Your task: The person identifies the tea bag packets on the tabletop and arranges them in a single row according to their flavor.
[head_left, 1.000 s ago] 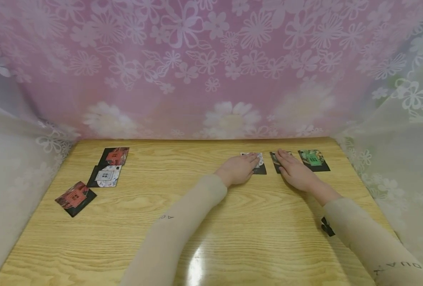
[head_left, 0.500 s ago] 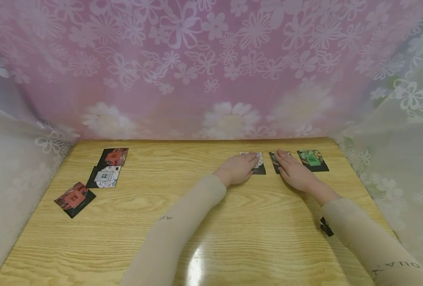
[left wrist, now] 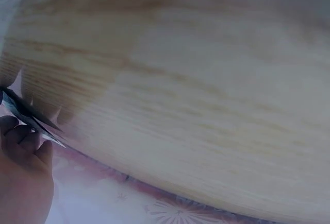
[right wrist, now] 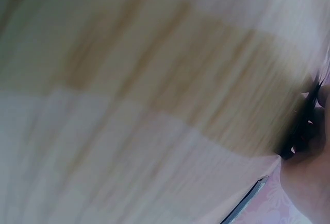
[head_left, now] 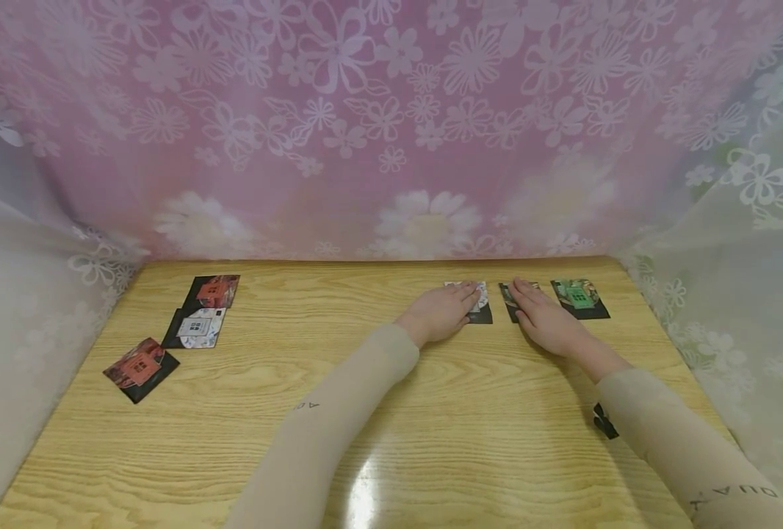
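Observation:
In the head view my left hand [head_left: 434,312] lies with extended fingers over a flat white-and-black packet [head_left: 480,317], covering much of its print. My right hand [head_left: 550,323] rests likewise on a dark packet [head_left: 507,303], whose print is mostly hidden. Just right of that hand lies a green-and-black packet [head_left: 579,297]. The left wrist view shows my fingers against the edge of a thin packet [left wrist: 31,118]. In the right wrist view a dark packet edge [right wrist: 300,126] shows beside my fingers, and another packet [right wrist: 247,198] lies apart from it.
On the left of the wooden table [head_left: 312,308] lie a red-and-black packet [head_left: 214,292], a white-and-black one [head_left: 196,327] against it, and a tilted red one [head_left: 140,367] nearer me. A floral curtain [head_left: 338,184] hangs along the back. A small black piece [head_left: 605,422] shows at my right sleeve.

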Available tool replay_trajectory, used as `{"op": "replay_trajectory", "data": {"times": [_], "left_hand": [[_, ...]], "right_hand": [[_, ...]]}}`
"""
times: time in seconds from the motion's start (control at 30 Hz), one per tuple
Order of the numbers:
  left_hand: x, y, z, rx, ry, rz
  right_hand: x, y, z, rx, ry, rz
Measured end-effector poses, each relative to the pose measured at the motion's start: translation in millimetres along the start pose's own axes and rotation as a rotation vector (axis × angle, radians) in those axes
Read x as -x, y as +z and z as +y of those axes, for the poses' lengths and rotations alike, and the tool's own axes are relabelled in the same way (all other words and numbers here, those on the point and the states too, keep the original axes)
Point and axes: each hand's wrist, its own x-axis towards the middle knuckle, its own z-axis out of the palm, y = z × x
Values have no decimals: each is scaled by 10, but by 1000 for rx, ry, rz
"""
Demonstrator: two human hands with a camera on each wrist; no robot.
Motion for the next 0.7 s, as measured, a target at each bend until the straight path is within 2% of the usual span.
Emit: {"op": "replay_trajectory", "data": {"times": [0.2, 0.37, 0.53, 0.7], "left_hand": [[8, 11, -37, -16, 31, 35], [96, -25, -127, -42, 59, 36], [270, -23, -311, -25, 79, 56], [515, 2, -525, 8, 81, 91]], "right_hand": [[2, 2, 11, 0, -5, 2], [2, 15, 30, 1, -7, 2], [3, 28, 41, 8, -15, 21], [-4, 32, 36, 5, -11, 15]]}}
